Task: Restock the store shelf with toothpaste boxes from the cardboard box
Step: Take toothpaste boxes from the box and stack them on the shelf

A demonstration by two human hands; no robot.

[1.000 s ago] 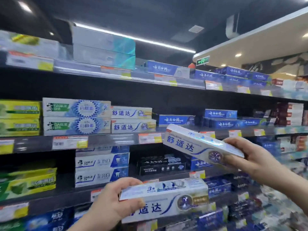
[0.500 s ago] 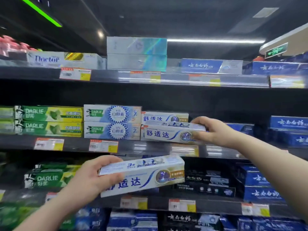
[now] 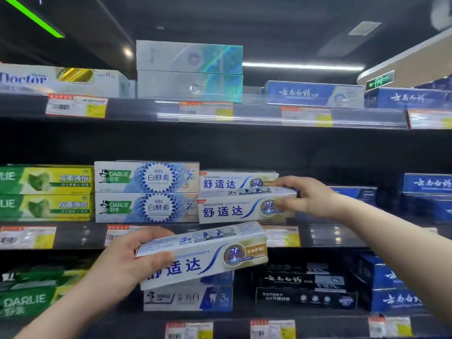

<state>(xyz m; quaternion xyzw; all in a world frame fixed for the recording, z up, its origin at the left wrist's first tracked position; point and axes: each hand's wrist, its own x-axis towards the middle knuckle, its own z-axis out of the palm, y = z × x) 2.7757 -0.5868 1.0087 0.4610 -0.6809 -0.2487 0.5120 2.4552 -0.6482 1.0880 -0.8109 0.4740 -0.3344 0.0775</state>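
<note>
My right hand [image 3: 310, 198] grips the right end of one toothpaste box [image 3: 239, 210], fingers curled over its top. It seats the box label-out at the front edge of the middle shelf [image 3: 80, 234], touching the Darlie boxes [image 3: 146, 192], so the facing lines up. My left hand [image 3: 129, 260] holds the second box [image 3: 203, 253] by its left end, tilted, below that edge; I judge it is waiting its turn. The cardboard box is out of view. A second ago the first box hung in the air short of the shelf; the second has barely shifted.
</note>
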